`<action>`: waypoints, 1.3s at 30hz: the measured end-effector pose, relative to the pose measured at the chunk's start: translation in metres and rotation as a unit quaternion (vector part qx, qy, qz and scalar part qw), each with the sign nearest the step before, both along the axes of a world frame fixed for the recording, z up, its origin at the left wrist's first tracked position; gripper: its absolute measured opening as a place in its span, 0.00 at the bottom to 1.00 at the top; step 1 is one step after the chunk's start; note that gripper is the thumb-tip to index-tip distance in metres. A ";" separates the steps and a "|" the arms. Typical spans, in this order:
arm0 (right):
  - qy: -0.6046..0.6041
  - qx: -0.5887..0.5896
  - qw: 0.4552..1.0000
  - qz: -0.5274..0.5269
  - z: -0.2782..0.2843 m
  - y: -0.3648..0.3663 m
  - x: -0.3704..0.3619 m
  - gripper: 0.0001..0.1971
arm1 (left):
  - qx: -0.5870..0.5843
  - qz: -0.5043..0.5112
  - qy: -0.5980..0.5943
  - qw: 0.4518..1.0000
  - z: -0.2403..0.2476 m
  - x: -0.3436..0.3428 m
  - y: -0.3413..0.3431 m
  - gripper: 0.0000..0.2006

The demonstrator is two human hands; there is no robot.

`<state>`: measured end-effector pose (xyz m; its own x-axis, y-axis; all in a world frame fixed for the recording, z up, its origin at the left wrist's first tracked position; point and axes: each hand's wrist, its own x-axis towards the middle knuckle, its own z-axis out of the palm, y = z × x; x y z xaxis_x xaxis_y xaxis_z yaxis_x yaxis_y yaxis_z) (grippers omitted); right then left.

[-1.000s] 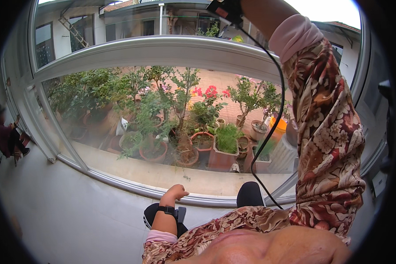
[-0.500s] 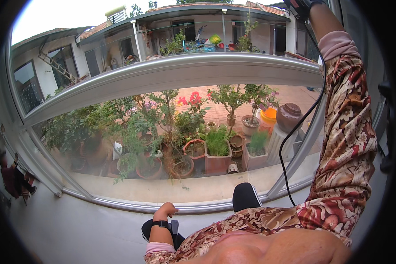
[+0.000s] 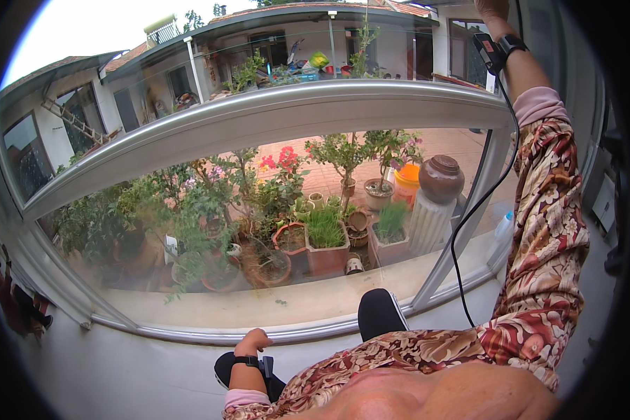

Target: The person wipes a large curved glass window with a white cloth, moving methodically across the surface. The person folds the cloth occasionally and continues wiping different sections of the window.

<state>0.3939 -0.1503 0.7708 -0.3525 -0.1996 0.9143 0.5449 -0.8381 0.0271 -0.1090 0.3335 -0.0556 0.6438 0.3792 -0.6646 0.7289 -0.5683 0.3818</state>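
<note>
My right arm is raised at the right, in a flowered sleeve. My right hand (image 3: 493, 8) is at the top edge beside the window's side frame; its fingers are cut off by the picture's edge. A strapped black device on that wrist trails a black cable (image 3: 484, 199). Low down, my left hand (image 3: 253, 341) is by the bottom rail (image 3: 196, 337) of the large window; its fingers bend out of sight, and whether they touch the rail I cannot tell. A strap with a grey box is on the left wrist. The window's silvery crossbar (image 3: 280, 105) spans the view.
Through the glass stand potted plants (image 3: 325, 231), a brown jar (image 3: 442, 176) on a pale pillar and an orange bucket (image 3: 406, 183). A clear bottle (image 3: 504, 225) is at the right. A seated person (image 3: 21, 297) is at the far left. A house lies across the courtyard.
My right hand and its wrist device have come lower into view, turned differently. The window scene has shifted a little to the left. My left hand keeps its place near the bottom rail.
</note>
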 end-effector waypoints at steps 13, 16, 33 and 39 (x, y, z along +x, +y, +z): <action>0.016 0.027 0.999 0.013 0.067 0.148 -0.093 0.32 | 0.015 -0.026 -0.100 0.995 0.008 0.007 -0.031 0.20; -0.009 -0.011 1.000 0.000 0.087 0.209 -0.131 0.31 | 0.010 -0.052 -0.127 0.990 0.018 0.009 -0.031 0.20; -0.319 -0.316 0.889 0.093 0.007 0.453 -0.367 0.14 | 0.016 -0.053 -0.158 0.986 0.049 -0.009 -0.036 0.21; -0.399 -0.459 0.777 0.165 -0.050 0.512 -0.425 0.12 | -0.020 0.010 -0.198 0.980 0.059 -0.023 -0.035 0.21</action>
<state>-0.0311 0.3622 0.7205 -0.9478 0.2083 0.2414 0.2285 -0.0844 0.9699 -0.1318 0.2987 0.0030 0.8470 0.3722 -0.3796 0.5299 -0.5340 0.6588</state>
